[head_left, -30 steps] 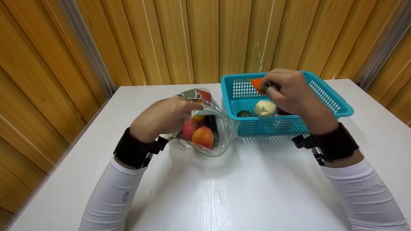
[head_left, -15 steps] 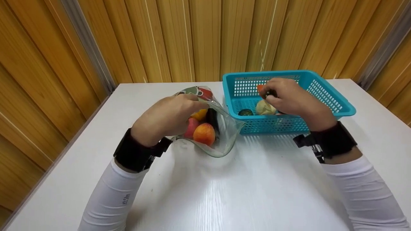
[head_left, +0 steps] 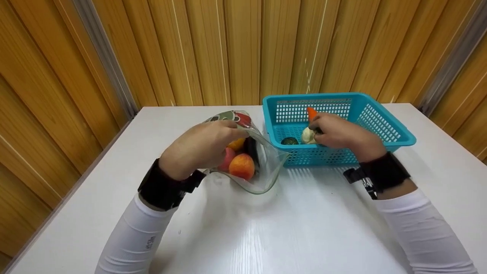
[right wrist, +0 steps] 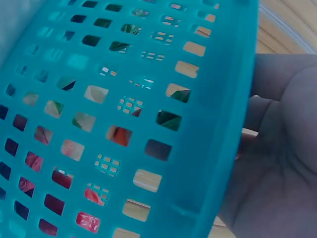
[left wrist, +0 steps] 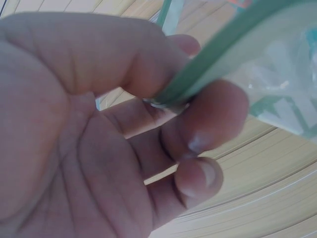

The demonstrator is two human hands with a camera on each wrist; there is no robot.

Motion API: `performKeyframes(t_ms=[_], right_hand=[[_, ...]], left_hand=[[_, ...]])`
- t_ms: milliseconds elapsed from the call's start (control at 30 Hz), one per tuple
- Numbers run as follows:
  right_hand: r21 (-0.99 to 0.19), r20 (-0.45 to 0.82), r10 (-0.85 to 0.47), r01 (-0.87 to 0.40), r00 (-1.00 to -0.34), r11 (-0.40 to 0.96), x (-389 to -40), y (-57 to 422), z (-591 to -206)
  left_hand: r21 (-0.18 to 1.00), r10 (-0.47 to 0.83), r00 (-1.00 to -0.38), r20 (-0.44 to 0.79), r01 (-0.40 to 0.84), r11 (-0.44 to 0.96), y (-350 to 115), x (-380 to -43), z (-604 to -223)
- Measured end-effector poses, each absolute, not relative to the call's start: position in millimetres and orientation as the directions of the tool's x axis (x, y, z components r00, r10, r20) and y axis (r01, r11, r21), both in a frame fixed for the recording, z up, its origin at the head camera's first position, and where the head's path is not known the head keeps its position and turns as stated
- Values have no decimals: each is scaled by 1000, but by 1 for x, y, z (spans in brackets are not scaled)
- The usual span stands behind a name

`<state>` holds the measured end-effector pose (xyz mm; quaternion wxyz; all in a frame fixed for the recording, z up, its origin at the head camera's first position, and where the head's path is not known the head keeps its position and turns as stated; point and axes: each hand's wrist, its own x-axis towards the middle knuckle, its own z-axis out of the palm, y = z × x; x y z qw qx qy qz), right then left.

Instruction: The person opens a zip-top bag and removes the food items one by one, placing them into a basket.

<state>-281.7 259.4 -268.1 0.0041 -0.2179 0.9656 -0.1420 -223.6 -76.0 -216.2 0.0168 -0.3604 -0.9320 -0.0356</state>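
Note:
In the head view my left hand (head_left: 201, 146) pinches the rim of a clear plastic bag (head_left: 272, 160) with a green edge, its mouth held open. The left wrist view shows that edge between thumb and fingers. Inside the bag lie a peach (head_left: 242, 166), a pink fruit (head_left: 227, 160), a yellow fruit (head_left: 236, 144) and a long dark item (head_left: 251, 150). My right hand (head_left: 338, 131) reaches into the blue basket (head_left: 392, 137) and holds a carrot (head_left: 312, 113), its orange end pointing up and away. The fingertips are partly hidden behind the basket's rim in the right wrist view.
A pale round vegetable (head_left: 308, 136) sits in the basket beside the right fingers, with a dark green striped item (head_left: 290, 140) left of it. Red and green items show through the basket holes. The white table (head_left: 243, 228) ends at a wood-panelled wall (head_left: 243, 49).
My right hand has lowered into the basket with the carrot, whose orange end has turned more upright. The left hand shifted slightly right, keeping its hold on the bag.

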Motion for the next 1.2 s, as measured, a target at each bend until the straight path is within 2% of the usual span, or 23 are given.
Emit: performKeyframes(t_ms=[333, 600, 800, 933, 1200], right_hand=[[-242, -34, -420, -400, -907, 884, -283, 257, -273], [-330, -110, -453, -397, -885, 856, -278, 255, -266], [-336, -136, -438, -375, -888, 864, -270, 249, -259], [-339, -129, -445, -382, -886, 860, -264, 246, -255], [-310, -15, -507, -478, -862, 822, -247, 237, -242]], left_hand=[[13, 697, -713, 74, 699, 715, -74, -222, -218], [-12, 726, -680, 103, 729, 685, -73, -221, -218], [-14, 746, -655, 120, 750, 661, -71, -222, -218], [13, 735, -670, 103, 740, 673, -71, -222, -219], [19, 735, -669, 110, 741, 672, -70, -224, -222]])
